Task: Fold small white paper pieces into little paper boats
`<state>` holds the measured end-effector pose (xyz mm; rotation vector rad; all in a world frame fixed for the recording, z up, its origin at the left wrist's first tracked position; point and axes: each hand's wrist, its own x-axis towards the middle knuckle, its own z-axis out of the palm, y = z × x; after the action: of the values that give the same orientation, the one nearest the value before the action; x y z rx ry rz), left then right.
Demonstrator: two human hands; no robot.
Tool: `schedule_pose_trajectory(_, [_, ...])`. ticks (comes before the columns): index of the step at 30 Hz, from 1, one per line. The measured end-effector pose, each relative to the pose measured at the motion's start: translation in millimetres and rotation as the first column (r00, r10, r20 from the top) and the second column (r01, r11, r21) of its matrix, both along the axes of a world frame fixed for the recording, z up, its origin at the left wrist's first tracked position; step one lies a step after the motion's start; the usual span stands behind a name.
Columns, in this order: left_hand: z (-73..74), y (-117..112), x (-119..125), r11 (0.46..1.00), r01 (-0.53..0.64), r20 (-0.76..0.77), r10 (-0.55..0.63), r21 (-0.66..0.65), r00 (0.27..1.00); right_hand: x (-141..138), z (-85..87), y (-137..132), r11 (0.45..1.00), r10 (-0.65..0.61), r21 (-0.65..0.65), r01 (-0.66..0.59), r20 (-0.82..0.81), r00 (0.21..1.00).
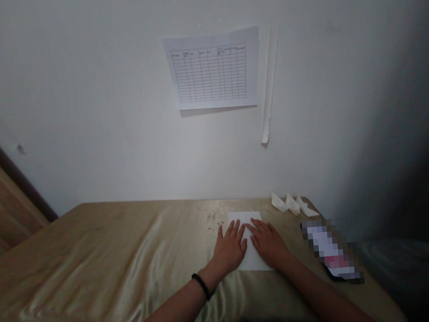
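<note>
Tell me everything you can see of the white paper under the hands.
The white paper looks like a plain, roughly rectangular sheet, with no print visible. It lies flat on the shiny, gold-brown cloth. The left hand and right hand rest palm-down on it, hiding parts of both sides.

The left forearm [167, 313] slants in from lower left, the right forearm [321, 292] from lower right. The left hand [229, 246] and right hand [269, 241] are palm down and flattened, fingers [229, 229] extended and slightly spread, thumbs [243, 249] inward. Whether the index fingertips [243, 226] touch is hard to tell.
</note>
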<state>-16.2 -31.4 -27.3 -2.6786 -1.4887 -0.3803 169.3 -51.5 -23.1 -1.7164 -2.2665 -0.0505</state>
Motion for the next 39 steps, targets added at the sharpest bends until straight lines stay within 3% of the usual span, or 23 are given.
schedule_pose_trajectory(5, [9.9,4.7,-18.2,0.979,0.193,-0.03,-0.195,-0.061,0.98,10.3,2.4,3.3,0.998,0.063,-0.026,-0.064,-0.018,0.998])
schedule_pose_trajectory(14, [26.0,0.3,-23.0,0.978,0.209,0.153,-0.202,-0.027,0.967,30.9,-2.4,14.1,0.994,0.095,-0.029,-0.107,-0.276,0.957])
schedule_pose_trajectory(18, [35.2,5.9,-31.2,0.939,0.31,0.187,-0.282,-0.147,0.941,38.3,-3.4,17.2,0.997,0.063,-0.007,-0.073,-0.41,0.91])
schedule_pose_trajectory(22, [47.5,7.3,-39.0,0.869,0.329,0.125,-0.304,-0.369,0.944,39.2,1.4,17.0,0.997,0.077,0.019,-0.077,-0.457,0.886])
schedule_pose_trajectory(25, [53.1,6.6,-41.8,0.838,0.329,0.12,-0.309,-0.435,0.944,36.9,8.4,14.7,0.997,0.068,-0.003,-0.078,-0.472,0.879])
schedule_pose_trajectory(39, [43.8,13.0,-40.5,0.883,0.281,0.182,-0.227,-0.376,0.957,33.7,27.7,5.2,0.985,0.091,-0.071,-0.158,-0.562,0.822])
